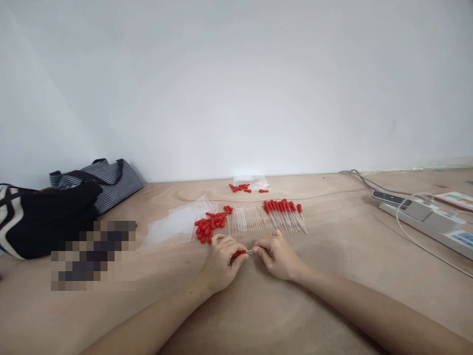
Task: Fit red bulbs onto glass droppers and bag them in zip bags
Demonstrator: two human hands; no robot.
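My left hand (224, 259) pinches a red rubber dropper bulb (238, 254). In the fingers of my right hand (276, 254) is a clear dropper tube (250, 252), whose end meets the mouth of that bulb; most of the tube is hidden by the fingers. Just beyond my left hand lies a pile of loose red bulbs (207, 227). Several bare clear tubes (246, 219) lie side by side beyond the gap between my hands. Past my right hand is a row of droppers with red bulbs on their tubes (286, 217).
Clear zip bags (173, 224) lie left of the bulb pile. Near the wall are more red bulbs (240, 188) and a clear bag (249, 180). Bags, one striped (118, 180) and one black (55, 217), stand at left; a power strip (428, 222) with cables lies at right.
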